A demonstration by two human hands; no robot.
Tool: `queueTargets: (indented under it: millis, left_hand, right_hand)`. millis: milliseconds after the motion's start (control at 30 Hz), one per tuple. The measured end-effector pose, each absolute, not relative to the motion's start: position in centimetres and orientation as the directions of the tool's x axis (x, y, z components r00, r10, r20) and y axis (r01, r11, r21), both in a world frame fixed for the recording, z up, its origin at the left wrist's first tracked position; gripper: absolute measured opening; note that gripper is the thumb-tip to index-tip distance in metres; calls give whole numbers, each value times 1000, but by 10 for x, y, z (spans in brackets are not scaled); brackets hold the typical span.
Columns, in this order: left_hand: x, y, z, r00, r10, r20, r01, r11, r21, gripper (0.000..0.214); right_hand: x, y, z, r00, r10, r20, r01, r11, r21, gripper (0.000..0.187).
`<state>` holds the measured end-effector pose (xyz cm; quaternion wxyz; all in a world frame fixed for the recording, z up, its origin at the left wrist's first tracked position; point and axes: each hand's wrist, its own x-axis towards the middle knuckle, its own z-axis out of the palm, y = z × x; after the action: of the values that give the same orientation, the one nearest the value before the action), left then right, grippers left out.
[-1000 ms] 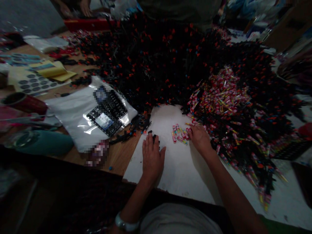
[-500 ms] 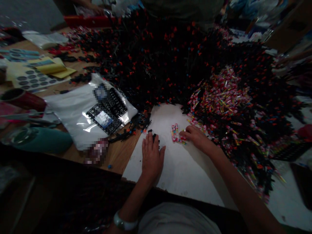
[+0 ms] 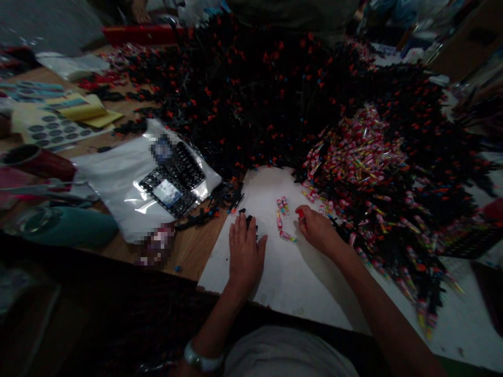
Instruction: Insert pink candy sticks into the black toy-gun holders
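My left hand (image 3: 245, 251) lies flat on a white board (image 3: 291, 283), fingers stretched out over small black plastic pieces (image 3: 249, 220) that it partly covers. To its right, my right hand (image 3: 316, 228) is closed with the fingertips pinched. Something red shows at those fingertips, too small to make out. Beside the right hand, several small pink-and-yellow tubes (image 3: 280, 220) with white ends lie loose on the board, apart from the fingers.
A large heap of black plastic parts with orange tips (image 3: 255, 104) fills the far side. More tubes are piled (image 3: 365, 152) on its right. At left are a plastic bag (image 3: 118, 178) with black patterned packs, a teal bottle (image 3: 74, 225), scissors (image 3: 51, 188) and a sticker sheet (image 3: 51, 128).
My right hand has drawn back a little to the right and its fingers have closed. The tubes beside it have shifted and lie more exposed. My left hand stays put.
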<state>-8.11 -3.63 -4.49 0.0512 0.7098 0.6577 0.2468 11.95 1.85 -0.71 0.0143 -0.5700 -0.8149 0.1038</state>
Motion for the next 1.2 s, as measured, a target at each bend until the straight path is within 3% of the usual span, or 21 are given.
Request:
queueTargets:
  millis: [200,433,733,933,1100,1133,1200]
  left_hand:
    - [-81,-36,-45,13,957,289,907,-133,400,49]
    - [-81,-36,-44,10,959,282,897,-133,422,49]
    - [-87,-39,-44,-85,952,296,836,-93,541,48]
    - [-86,-39,-44,-93,948,305,816,-103,568,49]
    - [-91,-44,-39,-236,928,289,703,-42,710,48]
    - [-93,-45,-38,-276,921,275,670,-21,742,47]
    - [-98,-46,-38,-339,908,245,618,19,786,44]
  right_hand:
    - [106,-13,-13,-491,866,-90,867,476,-146,13]
    - [103,29,-9,-147,986,-80,948,118,-296,16]
    - [60,67,2,-97,987,-125,984,76,-162,35]
    - [54,86,2,-186,968,-167,955,138,-263,21]
    - [74,83,0,-200,970,-136,914,135,-383,16]
    - [80,79,-1,-196,972,-130,896,124,-427,17]
    - [92,67,-5,-202,969,-141,759,64,-648,24]
